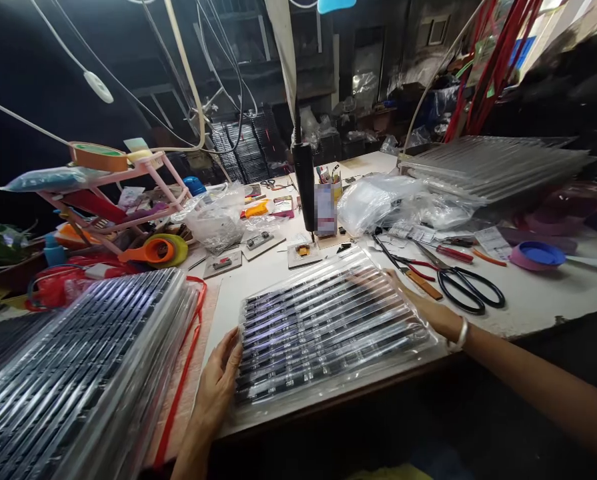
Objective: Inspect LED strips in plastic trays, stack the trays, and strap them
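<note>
A clear ribbed plastic tray (pixel 323 327) with rows of small dark parts lies at the front of the white table, its right side looking slightly raised. My left hand (pixel 221 373) grips the left edge, thumb and fingers closed against it. On the far right side, my right hand (pixel 413 300) holds the tray, its fingers partly hidden behind the clear plastic. A white bracelet (pixel 459 333) circles that wrist. Beside my left hand stands a stack of similar filled trays (pixel 88 360) with a red strap (pixel 181 380) along it.
Black-handled scissors (pixel 471 287), pliers (pixel 411 263) and a screwdriver (pixel 453 254) lie right of the tray. A black hanging tool (pixel 304 187) points down behind it. Small fixture blocks (pixel 223 264) sit beyond. Stacked clear trays (pixel 498 167) stand back right; a pink rack (pixel 148 177) is at left.
</note>
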Tool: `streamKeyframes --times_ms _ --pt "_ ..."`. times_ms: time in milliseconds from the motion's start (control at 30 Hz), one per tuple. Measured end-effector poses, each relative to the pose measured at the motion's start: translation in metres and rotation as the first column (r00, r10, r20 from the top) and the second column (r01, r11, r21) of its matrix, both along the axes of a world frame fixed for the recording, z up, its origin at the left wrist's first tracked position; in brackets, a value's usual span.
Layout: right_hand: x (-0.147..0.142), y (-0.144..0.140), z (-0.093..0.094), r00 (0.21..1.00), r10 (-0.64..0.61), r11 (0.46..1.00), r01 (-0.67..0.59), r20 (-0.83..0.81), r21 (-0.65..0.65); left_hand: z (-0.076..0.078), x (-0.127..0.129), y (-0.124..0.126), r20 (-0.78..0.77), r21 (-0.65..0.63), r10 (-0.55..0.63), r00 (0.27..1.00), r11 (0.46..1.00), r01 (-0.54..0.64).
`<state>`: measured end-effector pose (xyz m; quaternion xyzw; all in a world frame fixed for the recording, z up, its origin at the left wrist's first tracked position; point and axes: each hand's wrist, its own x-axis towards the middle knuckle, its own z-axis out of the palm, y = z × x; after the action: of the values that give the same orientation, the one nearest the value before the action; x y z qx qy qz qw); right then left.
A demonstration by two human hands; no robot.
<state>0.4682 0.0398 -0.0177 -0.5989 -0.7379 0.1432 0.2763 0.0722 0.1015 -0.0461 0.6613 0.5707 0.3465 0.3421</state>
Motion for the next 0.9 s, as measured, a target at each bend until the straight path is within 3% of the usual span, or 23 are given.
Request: streamKeyframes --times_ms 67,167,267,400,533,700,800,900 --pt "0.016 -0.004 -0.004 0.998 -0.034 0.999 0.033 0.046 0.021 -0.001 0.0 0.0 0.008 -0.005 0.004 1.0 1.0 -0.004" --pt "0.034 -0.012 -0.008 0.977 -0.209 0.977 0.207 0.041 0.054 0.003 0.002 -0.002 0.03 -0.038 0.022 0.999 0.999 -0.021" --pt "0.029 -0.015 -0.008 0.951 -0.304 0.951 0.306 -0.048 0.052 0.01 0.005 -0.004 0.042 -0.072 0.047 0.998 0.996 -0.043" --pt "-0.004 -0.007 -0.011 0.981 -0.187 0.98 0.19 -0.062 0.056 0.011 0.004 -0.004 0.003 -0.073 0.067 0.998 0.995 -0.067" --pt "-0.034 0.001 -0.018 0.933 -0.225 0.974 0.207 0.282 0.092 0.001 0.006 -0.004 -0.216 -0.002 -0.015 0.976 1.0 0.015" --pt "-0.042 0.005 -0.011 0.827 -0.167 0.986 0.126 0.538 0.113 -0.001 0.028 -0.012 -0.599 0.152 0.081 0.797 0.988 0.013" --pt "-0.03 0.003 -0.01 0.874 -0.125 0.99 0.082 0.47 0.111 0.003 0.03 -0.016 -0.623 0.203 0.095 0.776 0.978 0.043" --pt "-0.007 -0.01 -0.014 0.971 -0.001 0.997 -0.017 0.239 0.07 0.01 0.01 -0.026 -0.578 0.151 -0.04 0.815 0.976 0.155"
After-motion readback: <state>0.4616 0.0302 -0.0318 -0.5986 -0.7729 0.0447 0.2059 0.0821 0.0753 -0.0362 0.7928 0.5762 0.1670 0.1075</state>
